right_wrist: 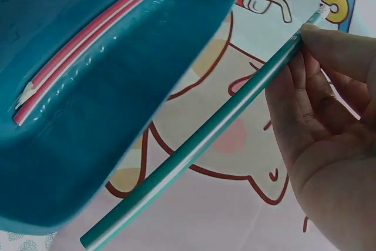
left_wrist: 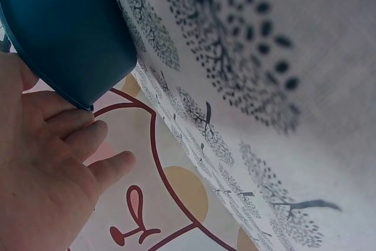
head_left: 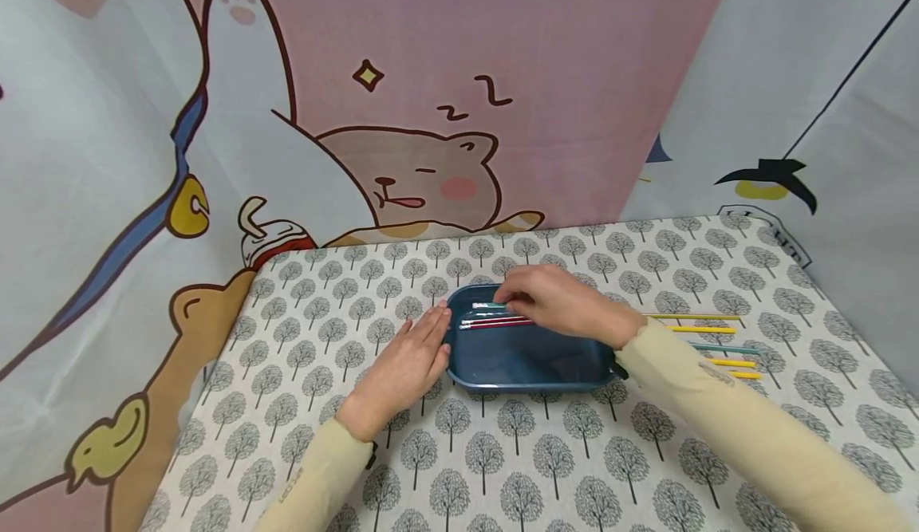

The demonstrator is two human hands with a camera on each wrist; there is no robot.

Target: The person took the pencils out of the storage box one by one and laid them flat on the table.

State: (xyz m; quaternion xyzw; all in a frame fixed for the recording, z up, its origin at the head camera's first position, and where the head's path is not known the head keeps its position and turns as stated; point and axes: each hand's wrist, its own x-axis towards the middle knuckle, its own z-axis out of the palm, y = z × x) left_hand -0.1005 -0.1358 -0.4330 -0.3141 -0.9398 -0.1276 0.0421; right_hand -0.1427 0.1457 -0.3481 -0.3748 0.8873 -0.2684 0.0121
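A blue plastic basin (head_left: 531,364) with rounded corners stands on the table. Inside it lie two red pencils (right_wrist: 88,42) with white stripes, side by side. My right hand (head_left: 553,301) pinches a green striped pencil (right_wrist: 194,142) near its white-tipped end, between thumb and fingers. In the head view, this pencil is over the back part of the basin, and the hand covers much of it. My left hand (head_left: 409,360) rests its fairly straight fingers against the basin's left rim, as the left wrist view also shows.
To the right of the basin lie several yellow pencils (head_left: 707,329) and a teal pencil (head_left: 735,349), partly hidden by the right sleeve (head_left: 718,396). The tablecloth (head_left: 488,468) has a tree print. A cartoon-printed curtain (head_left: 574,101) hangs behind the table.
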